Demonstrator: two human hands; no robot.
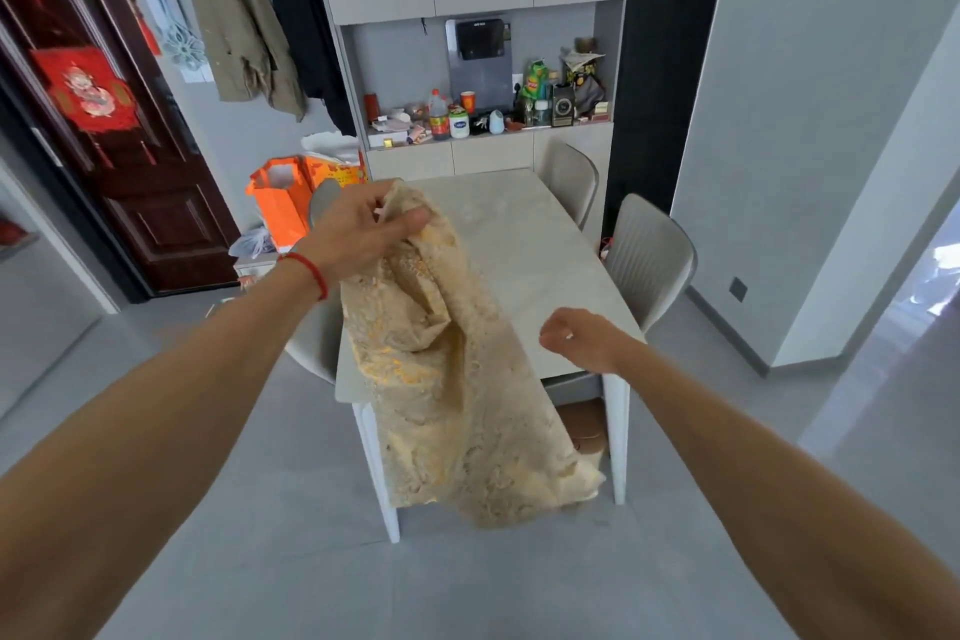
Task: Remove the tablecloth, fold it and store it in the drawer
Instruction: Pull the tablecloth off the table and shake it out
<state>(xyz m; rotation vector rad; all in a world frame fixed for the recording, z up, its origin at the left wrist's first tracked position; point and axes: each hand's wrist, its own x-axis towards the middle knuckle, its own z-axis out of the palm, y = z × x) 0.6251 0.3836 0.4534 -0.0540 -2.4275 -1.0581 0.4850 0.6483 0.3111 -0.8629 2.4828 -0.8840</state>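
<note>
Above the near end of the pale marble worktop (524,244), the left hand (358,229) is raised, its fingers and thumb pinching a gathered top edge of the tablecloth (457,379). From that pinch the cream-and-gold lace cloth hangs in a long, loose bundle, draping over the near edge of the worktop and trailing down past the white table leg (376,463) toward the grey floor. The right hand (576,338) hovers over the near right corner of the worktop, fingers loosely curled and holding nothing, apart from the cloth.

The fabric looks light, thin and limp; it bunches into soft folds and will likely not hold any shape by itself. Lace of this kind could snag or slip, so a firm pinch on a hem seems wiser than a handful of the middle. A sensible next hold for the free hand would be a second corner along the same edge, so the cloth can be spread flat and halved. No drawer can be identified with certainty.
</note>
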